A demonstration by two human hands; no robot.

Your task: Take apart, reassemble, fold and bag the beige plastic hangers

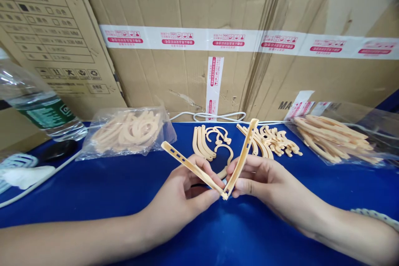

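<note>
My left hand (183, 195) pinches a long beige plastic hanger arm (183, 163) with slots near its far end. In my right hand (264, 181) is a second slotted hanger arm (245, 153), tilted the other way. Their lower ends meet between my fingertips, so the two form a V above the blue table. Whether they are joined there I cannot tell. Just behind my fingers a beige hook (230, 153) curves up, partly hidden by my right hand. Further back lie several curved arms (202, 143) and thin hooks (215, 133).
Small beige pieces (277, 139) and more arms lie behind my right hand. Plastic bags of parts stand left (127, 131) and right (336, 137). A water bottle (43, 104) and white cable (40, 187) are at far left. Cardboard boxes (174, 79) wall off the back of the blue table (237, 232).
</note>
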